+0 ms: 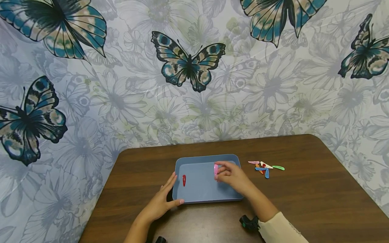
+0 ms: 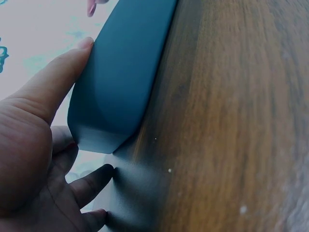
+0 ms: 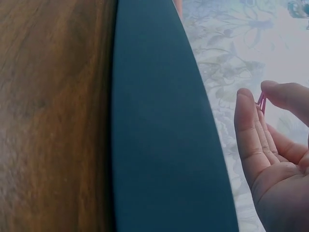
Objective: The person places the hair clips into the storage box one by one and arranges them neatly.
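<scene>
A pink hair clip is pinched between the thumb and fingers of my right hand, above the right half of a blue-grey tray. In the right wrist view the same clip shows edge-on between the fingertips. My left hand rests against the tray's left end, its fingers spread and the thumb at the near left corner. Inside the tray, near its left side, lies a red hair clip.
Right of the tray lies a loose pile of hair clips: a pink one, a white one, a green one, blue ones, with orange and red among them. The wooden table meets a butterfly-patterned backdrop.
</scene>
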`<action>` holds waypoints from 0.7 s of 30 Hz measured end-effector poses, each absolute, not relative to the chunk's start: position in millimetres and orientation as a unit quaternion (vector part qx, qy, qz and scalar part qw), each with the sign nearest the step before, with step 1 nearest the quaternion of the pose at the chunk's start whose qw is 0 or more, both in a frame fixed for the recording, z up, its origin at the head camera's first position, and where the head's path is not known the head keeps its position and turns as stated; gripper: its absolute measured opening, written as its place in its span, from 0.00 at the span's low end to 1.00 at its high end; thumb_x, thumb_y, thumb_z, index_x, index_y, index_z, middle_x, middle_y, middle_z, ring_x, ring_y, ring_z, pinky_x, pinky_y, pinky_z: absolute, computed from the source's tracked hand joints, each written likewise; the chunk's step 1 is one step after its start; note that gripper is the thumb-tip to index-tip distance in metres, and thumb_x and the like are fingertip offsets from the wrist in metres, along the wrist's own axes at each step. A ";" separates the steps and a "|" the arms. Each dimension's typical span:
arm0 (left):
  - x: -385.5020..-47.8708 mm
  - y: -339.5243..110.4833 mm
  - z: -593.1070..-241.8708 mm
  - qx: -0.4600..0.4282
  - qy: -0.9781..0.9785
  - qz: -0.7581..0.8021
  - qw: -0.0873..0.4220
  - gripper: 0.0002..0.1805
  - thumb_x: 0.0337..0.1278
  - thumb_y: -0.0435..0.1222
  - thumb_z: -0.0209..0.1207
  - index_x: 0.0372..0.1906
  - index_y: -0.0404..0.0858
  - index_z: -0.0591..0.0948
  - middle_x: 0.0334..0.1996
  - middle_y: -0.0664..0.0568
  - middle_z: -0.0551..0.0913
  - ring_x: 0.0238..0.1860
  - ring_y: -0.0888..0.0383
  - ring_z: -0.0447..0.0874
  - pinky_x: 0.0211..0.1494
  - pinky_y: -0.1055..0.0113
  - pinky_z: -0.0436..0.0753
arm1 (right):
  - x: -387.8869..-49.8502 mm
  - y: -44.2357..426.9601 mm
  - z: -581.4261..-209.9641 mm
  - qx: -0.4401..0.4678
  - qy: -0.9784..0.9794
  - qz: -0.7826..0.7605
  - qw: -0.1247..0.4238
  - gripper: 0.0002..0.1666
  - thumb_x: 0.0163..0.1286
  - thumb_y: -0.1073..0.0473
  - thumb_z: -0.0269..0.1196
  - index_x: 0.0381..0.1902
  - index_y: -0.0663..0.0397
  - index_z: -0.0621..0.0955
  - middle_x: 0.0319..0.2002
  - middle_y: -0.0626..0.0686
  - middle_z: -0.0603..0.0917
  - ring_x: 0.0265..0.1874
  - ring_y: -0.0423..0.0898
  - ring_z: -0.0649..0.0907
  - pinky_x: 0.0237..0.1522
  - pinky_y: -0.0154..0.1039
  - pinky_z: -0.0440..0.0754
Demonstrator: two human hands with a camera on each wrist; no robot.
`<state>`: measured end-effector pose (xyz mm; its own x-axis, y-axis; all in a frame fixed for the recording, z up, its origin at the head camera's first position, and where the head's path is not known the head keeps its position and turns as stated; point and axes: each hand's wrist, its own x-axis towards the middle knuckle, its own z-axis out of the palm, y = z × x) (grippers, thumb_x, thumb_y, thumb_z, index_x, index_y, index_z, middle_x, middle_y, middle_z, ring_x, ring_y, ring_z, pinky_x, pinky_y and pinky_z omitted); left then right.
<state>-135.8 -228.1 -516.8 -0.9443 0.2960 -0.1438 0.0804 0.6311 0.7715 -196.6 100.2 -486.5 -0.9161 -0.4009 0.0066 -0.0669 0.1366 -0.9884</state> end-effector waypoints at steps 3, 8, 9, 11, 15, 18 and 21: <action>-136.3 -228.4 -517.0 0.106 0.893 0.417 0.132 0.56 0.57 0.56 0.68 0.83 0.55 0.47 0.83 0.63 0.37 0.83 0.48 0.39 0.80 0.34 0.35 | -197.7 97.2 -486.9 -0.164 0.756 -0.622 0.127 0.34 0.66 0.63 0.69 0.69 0.63 0.73 0.45 0.59 0.84 0.38 0.43 0.88 0.40 0.32 0.86; -135.7 -228.2 -517.5 0.106 0.894 0.417 0.127 0.56 0.57 0.54 0.69 0.83 0.54 0.47 0.84 0.62 0.38 0.83 0.45 0.39 0.80 0.33 0.35 | -198.4 92.0 -488.9 -0.169 0.773 -0.600 0.116 0.35 0.65 0.61 0.70 0.68 0.63 0.74 0.44 0.57 0.85 0.36 0.42 0.87 0.37 0.32 0.85; -135.5 -228.0 -517.6 0.105 0.894 0.417 0.127 0.56 0.57 0.54 0.69 0.83 0.54 0.48 0.84 0.62 0.38 0.83 0.45 0.39 0.80 0.32 0.35 | -198.2 90.7 -488.7 -0.169 0.777 -0.596 0.115 0.35 0.66 0.61 0.69 0.68 0.63 0.74 0.44 0.56 0.86 0.35 0.41 0.87 0.36 0.32 0.85; -135.4 -227.9 -517.7 0.103 0.895 0.416 0.126 0.56 0.57 0.53 0.69 0.83 0.54 0.48 0.83 0.63 0.38 0.83 0.44 0.39 0.79 0.32 0.35 | -197.8 88.3 -489.0 -0.169 0.782 -0.590 0.110 0.34 0.65 0.60 0.70 0.68 0.61 0.75 0.43 0.55 0.86 0.33 0.39 0.86 0.34 0.31 0.84; -135.9 -228.1 -517.6 0.102 0.895 0.415 0.130 0.55 0.57 0.54 0.69 0.82 0.55 0.48 0.83 0.65 0.38 0.83 0.46 0.38 0.80 0.33 0.35 | -197.5 83.6 -488.5 -0.171 0.794 -0.576 0.093 0.33 0.65 0.59 0.71 0.66 0.60 0.77 0.41 0.53 0.86 0.31 0.38 0.82 0.29 0.29 0.78; -136.2 -228.3 -517.6 0.104 0.894 0.416 0.130 0.56 0.57 0.55 0.69 0.82 0.55 0.47 0.83 0.65 0.38 0.83 0.46 0.38 0.80 0.32 0.35 | -197.8 80.0 -489.3 -0.174 0.797 -0.572 0.086 0.33 0.64 0.60 0.72 0.65 0.61 0.78 0.39 0.53 0.85 0.30 0.38 0.79 0.28 0.28 0.74; -136.2 -228.3 -517.6 0.105 0.894 0.416 0.129 0.56 0.56 0.55 0.69 0.83 0.55 0.47 0.83 0.63 0.38 0.83 0.46 0.39 0.80 0.32 0.35 | -198.4 76.2 -491.2 -0.175 0.793 -0.576 0.090 0.33 0.63 0.60 0.72 0.65 0.63 0.77 0.39 0.55 0.84 0.30 0.38 0.78 0.28 0.27 0.73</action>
<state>-136.2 -228.3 -517.6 -0.9449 0.2947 -0.1426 0.0810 0.6323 0.7704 -198.4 76.2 -491.2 -0.9223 -0.3819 0.0590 -0.1742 0.2745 -0.9457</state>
